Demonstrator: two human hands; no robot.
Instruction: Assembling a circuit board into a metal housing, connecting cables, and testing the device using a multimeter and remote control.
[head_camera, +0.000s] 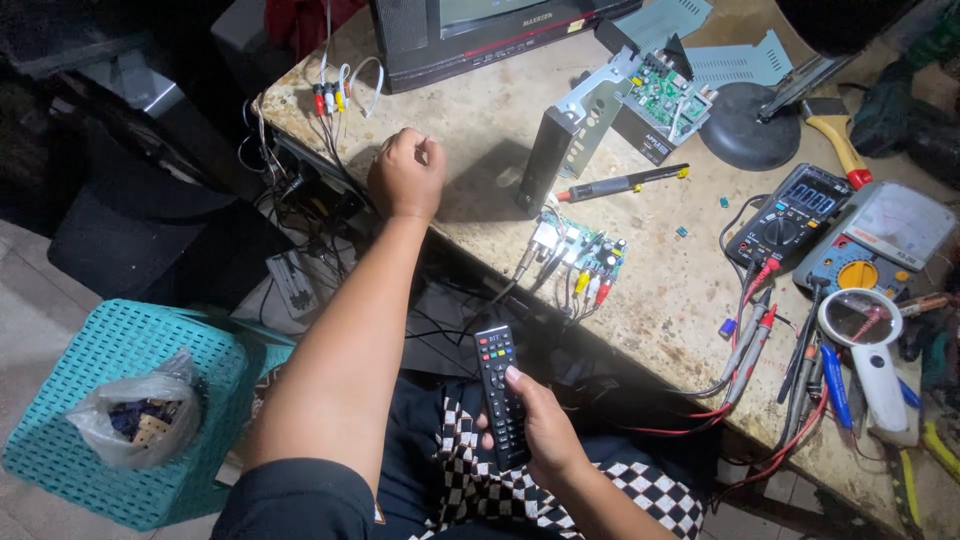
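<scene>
Remote (500, 395), black w/ rows of small buttons, sits in the right hand (545, 430) low over the lap; fingers wrapped round its lower half, thumb resting on the keys. Looks light, stiff plastic, probably a bit slick on the back, so gripping the narrow lower body as now seems the safe hold; keys are the soft part. Left hand (405, 175) is a closed fist resting on the stone-look bench (480, 120) near the cable bundle (335, 95); can't tell if it's pinching anything. Counted: 1 remote, 2 bare circuit boards (small one (580, 255) w/ coloured plugs by the bench edge, green one (665, 90) in a metal frame further back), 2 meters (790, 215), 1 magnifier (865, 335), 1 brush (835, 130), 1 teal basket (130, 400) on the floor w/ 1 plastic bag in it.
</scene>
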